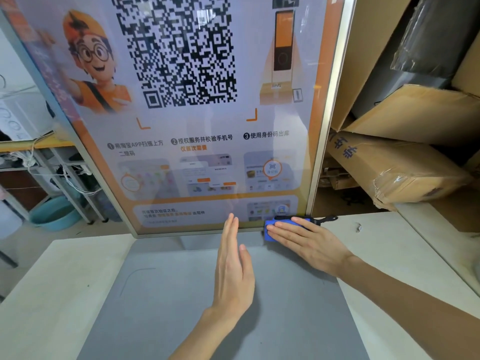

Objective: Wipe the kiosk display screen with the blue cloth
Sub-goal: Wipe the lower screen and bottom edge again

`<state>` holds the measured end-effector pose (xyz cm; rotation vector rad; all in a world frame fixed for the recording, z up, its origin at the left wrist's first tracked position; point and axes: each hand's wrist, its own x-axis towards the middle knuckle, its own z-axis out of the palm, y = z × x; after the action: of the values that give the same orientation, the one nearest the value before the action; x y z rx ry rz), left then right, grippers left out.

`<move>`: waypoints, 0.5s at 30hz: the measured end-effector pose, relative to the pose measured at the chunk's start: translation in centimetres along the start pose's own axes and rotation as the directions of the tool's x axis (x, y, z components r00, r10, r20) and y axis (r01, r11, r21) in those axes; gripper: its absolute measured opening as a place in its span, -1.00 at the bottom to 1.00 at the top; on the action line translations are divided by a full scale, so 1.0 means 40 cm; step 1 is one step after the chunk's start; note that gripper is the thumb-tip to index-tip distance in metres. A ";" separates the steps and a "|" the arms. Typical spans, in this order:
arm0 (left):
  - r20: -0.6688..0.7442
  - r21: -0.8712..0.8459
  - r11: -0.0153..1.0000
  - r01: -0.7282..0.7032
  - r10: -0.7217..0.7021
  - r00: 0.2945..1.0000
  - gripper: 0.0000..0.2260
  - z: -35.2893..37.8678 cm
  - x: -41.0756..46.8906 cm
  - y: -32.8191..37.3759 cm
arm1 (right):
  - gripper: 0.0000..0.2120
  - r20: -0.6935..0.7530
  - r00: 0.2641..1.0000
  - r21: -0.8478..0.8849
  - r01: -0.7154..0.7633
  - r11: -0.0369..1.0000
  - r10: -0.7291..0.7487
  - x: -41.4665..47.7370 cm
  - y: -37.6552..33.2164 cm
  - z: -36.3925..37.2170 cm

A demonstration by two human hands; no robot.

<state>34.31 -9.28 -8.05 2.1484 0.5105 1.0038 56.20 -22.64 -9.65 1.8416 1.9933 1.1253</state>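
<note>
Our view fills with the tall, glossy kiosk display screen (207, 141) in its brushed metal frame. Creased, taped cardboard boxes (405, 165) pile up at right. Our left hand (233, 268) is flat with straight fingers, its tips at the screen's lower edge. Our right hand (309, 242), also flat, presses the folded blue cloth (269, 233) on the bottom right corner.

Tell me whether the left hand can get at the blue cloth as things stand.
Likely yes, but only at its edge. The blue cloth lies just right of the left hand, with nothing between them. The right hand lies flat over most of it, leaving only its left edge showing.
</note>
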 end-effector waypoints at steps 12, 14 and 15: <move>-0.009 -0.019 1.000 0.015 -0.015 1.000 -0.51 -0.002 0.007 -0.003 | -0.38 -0.286 0.858 0.139 -0.403 0.905 0.426 0.176 0.034 -0.089; -0.011 -0.027 0.999 0.019 -0.019 1.000 -0.52 0.002 0.006 -0.003 | -0.34 -0.251 0.905 0.095 -0.331 0.939 0.344 0.152 0.022 -0.071; -0.009 -0.032 0.999 0.024 -0.025 1.000 -0.52 0.005 0.003 -0.004 | -0.30 -0.213 0.932 0.066 -0.284 0.956 0.292 0.136 0.014 -0.062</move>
<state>34.55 -9.19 -8.18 2.1055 0.5209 1.0026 54.02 -18.62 -5.75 2.1669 1.9033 1.4425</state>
